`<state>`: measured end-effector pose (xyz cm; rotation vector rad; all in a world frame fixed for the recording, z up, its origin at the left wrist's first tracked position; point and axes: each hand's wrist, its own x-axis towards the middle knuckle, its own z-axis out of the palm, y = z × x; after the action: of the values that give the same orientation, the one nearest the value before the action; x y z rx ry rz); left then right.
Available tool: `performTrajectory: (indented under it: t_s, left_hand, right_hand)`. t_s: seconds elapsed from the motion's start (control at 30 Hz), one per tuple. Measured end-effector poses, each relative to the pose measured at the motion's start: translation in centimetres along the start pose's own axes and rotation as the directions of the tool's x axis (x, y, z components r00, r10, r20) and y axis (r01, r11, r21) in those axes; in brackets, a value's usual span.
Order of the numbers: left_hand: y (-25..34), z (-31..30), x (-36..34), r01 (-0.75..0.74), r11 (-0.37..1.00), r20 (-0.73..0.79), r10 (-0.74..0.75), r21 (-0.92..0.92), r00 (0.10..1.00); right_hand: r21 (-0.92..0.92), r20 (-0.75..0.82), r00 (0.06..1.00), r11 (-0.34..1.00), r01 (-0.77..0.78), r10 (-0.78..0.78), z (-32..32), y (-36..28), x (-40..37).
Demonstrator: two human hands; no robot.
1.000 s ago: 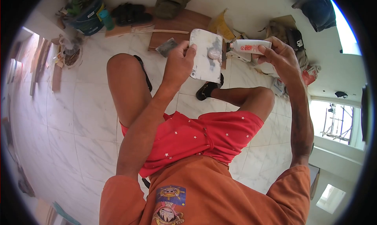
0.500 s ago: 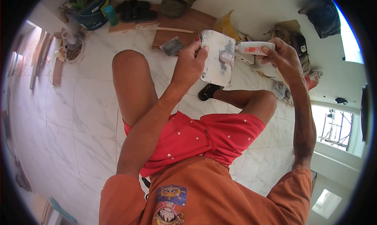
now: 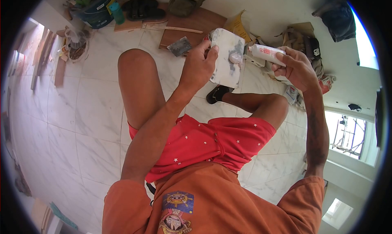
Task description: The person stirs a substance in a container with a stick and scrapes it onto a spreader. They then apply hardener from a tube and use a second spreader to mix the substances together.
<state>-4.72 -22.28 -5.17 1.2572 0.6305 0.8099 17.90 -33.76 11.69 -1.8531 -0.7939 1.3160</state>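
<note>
My left hand (image 3: 200,64) grips the left edge of a flat white board (image 3: 222,66), thumb on top. Grey smears mark the board, and a pale lump of paste (image 3: 235,57) sits toward its right side. In my right hand (image 3: 299,67) is a white squeeze tube (image 3: 265,53) with red print, pinched near its tail end. The tube's nozzle points left, close to the board's right edge and apart from the lump. Something small and red shows behind the board's upper left corner, mostly hidden.
A grey-smeared flat piece (image 3: 179,46) lies by a brown wood board (image 3: 204,19). Along the wall are a backpack (image 3: 184,3), black sandals (image 3: 143,8), a teal bottle (image 3: 116,13), a dark tub (image 3: 96,11) and a yellow bag (image 3: 237,26). Wood planks (image 3: 41,58) stand at left.
My right hand has turned the tube from nearly level to slanting, its tail end lower and its nozzle higher. The white board in my left hand has shifted up slightly.
</note>
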Motion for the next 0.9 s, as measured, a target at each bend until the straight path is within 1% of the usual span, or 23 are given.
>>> performTrajectory:
  t_s: [0.07,0.17,0.3,0.4,0.43,0.5,0.6,0.63,0.73,0.77,0.87,0.9]
  left_hand:
    - [0.9,-0.2,-0.3,-0.020,0.996,-0.029,0.023,0.083,0.999]
    - [0.4,-0.1,-0.3,-0.018,0.998,-0.041,0.021,0.066,0.999]
    - [0.2,-0.4,-0.1,-0.033,0.998,-0.036,0.035,0.052,0.999]
    - [0.3,-0.2,-0.3,-0.043,0.997,-0.024,0.045,0.060,0.999]
    - [0.2,-0.2,-0.2,-0.046,0.997,-0.022,0.048,0.060,0.999]
    - [0.1,-0.3,0.0,-0.037,0.998,-0.015,0.038,0.057,0.999]
    - [0.2,-0.4,0.0,-0.009,0.999,-0.005,0.010,0.047,1.000]
    - [0.1,-0.4,0.0,-0.012,0.999,-0.008,0.012,0.043,1.000]
    - [0.6,-0.4,-0.2,-0.001,0.998,-0.035,0.003,0.056,0.999]
    - [0.6,-0.4,-0.3,0.003,0.998,-0.047,0.000,0.065,0.999]
    - [-0.5,0.2,-0.5,-0.016,1.000,-0.082,0.015,-0.014,0.997]
    - [-0.4,0.3,-0.5,-0.016,1.000,-0.078,0.016,0.000,0.997]
  right_hand:
    - [0.153,0.091,0.995,0.988,0.024,-0.039,0.1,0.9,-0.4]
    - [0.186,0.145,0.989,0.982,0.007,-0.035,0.6,1.3,-1.8]
    - [0.057,0.136,0.989,0.997,-0.061,0.052,4.4,-0.2,-3.6]
    - [-0.202,0.262,0.950,0.973,-0.116,0.168,3.3,-0.8,-3.4]
    - [-0.261,0.218,0.963,0.960,-0.101,0.160,3.5,-1.0,-3.6]
    - [-0.380,0.135,0.982,0.922,-0.074,0.135,4.2,-1.7,-3.7]
    - [-0.633,0.156,0.973,0.773,-0.034,0.171,3.6,-3.3,-2.9]
    - [-0.669,0.148,0.979,0.744,-0.008,0.143,4.0,-3.7,-3.0]
    - [-0.667,0.086,0.995,0.745,0.015,0.057,4.0,-3.6,-2.6]
    - [-0.709,0.065,0.995,0.705,-0.003,0.070,4.0,-3.7,-2.4]
    - [-0.717,0.061,0.997,0.697,0.018,0.037,3.1,-2.8,-2.3]
    - [-0.722,0.068,0.997,0.691,0.027,0.032,3.1,-3.0,-2.4]
